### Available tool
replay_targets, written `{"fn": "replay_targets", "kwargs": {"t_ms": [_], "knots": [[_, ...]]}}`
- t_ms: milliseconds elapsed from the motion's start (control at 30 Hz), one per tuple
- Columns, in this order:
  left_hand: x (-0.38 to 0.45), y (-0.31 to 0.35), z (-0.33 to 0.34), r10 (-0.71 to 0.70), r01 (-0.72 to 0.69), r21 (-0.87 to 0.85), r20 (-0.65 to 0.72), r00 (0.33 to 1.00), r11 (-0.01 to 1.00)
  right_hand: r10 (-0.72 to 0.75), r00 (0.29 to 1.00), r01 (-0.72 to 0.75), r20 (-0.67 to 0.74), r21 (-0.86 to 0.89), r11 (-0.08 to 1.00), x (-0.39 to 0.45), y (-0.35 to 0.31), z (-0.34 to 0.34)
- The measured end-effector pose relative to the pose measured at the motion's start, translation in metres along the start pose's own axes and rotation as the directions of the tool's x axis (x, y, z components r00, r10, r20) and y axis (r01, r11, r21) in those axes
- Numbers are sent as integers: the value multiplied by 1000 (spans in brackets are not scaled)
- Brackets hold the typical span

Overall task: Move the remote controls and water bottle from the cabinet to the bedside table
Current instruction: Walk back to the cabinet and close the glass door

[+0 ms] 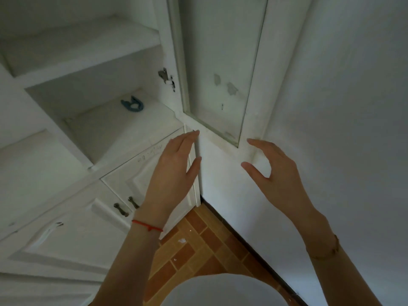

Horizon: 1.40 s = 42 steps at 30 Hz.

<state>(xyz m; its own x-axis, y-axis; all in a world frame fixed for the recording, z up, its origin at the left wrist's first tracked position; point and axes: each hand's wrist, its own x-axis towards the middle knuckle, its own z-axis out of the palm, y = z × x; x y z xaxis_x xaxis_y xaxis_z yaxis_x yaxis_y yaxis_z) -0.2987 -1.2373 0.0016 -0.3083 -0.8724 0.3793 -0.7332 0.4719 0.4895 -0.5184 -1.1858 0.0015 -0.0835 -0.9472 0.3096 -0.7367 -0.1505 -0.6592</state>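
Both hands raised and empty before the open white cabinet.

The left hand is flat with fingers together beside the glass door's lower edge; the right hand is curled and spread. No remote or bottle shows; the shelf holds only a blue clip, up and left of the hands.

Clip on cabinet shelf
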Motion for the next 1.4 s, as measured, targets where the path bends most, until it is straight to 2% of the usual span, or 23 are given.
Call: {"fn": "replay_targets", "kwargs": {"t_ms": [200, 367, 533, 700, 900, 1167, 1400], "knots": [[69, 40, -23, 173, -178, -36, -109, 979, 983, -130, 961, 127, -242, -28, 991, 43, -29, -63], [117, 79, -45, 313, -329, -41, -216, 925, 943, -280, 870, 251, -406, -123, 960, 83, -53, -109], [153, 110, -60, 397, -421, -13, -308, 865, 907, -365, 786, 331, -499, -159, 930, 115, -75, -145], [176, 130, -72, 429, -457, 3, -356, 830, 889, -409, 719, 388, -562, -163, 907, 142, -92, -174], [188, 145, -75, 438, -465, 23, -382, 814, 885, -405, 678, 404, -613, -150, 902, 175, -107, -200], [185, 154, -63, 433, -467, 4, -380, 817, 884, -376, 727, 414, -574, -70, 908, 205, -122, -203], [180, 155, -58, 431, -462, 2, -367, 824, 887, -433, 680, 490, -592, -72, 869, 210, -124, -191]]}}
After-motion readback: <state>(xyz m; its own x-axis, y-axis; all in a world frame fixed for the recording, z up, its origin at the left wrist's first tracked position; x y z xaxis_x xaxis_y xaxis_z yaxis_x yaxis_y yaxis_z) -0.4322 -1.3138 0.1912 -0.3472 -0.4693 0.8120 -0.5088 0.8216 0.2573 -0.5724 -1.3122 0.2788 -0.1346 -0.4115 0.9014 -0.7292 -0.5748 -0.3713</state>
